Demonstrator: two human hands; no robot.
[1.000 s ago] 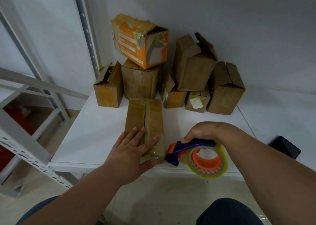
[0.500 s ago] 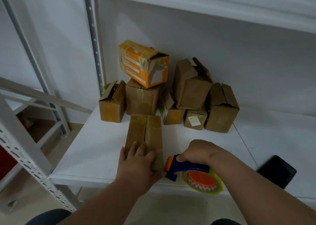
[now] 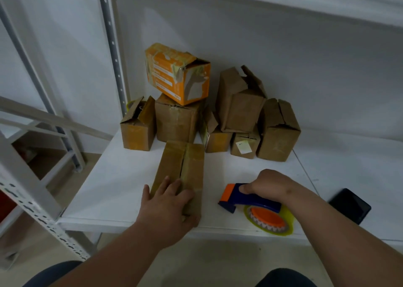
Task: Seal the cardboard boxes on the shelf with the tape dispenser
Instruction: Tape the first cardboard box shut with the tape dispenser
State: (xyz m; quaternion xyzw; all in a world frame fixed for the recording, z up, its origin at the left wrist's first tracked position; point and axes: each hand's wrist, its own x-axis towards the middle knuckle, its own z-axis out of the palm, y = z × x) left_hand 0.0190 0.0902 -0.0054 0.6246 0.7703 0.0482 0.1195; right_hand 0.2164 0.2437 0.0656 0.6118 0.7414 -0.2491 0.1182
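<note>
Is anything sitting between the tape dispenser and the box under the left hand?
Nothing visible. The tape dispenser, gripped by the right hand, is separated from the front box only by bare shelf. The left hand rests on the box's near end, covering part of the seam.

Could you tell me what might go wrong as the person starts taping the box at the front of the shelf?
1. The front box lies at the shelf edge; only the flat left hand steadies it, so a pull of tape might slide it off.
2. The tape dispenser in the right hand is off to the side of the box seam; a skewed start could miss the gap.
3. A wide swing might knock the dark phone nearby.
</note>
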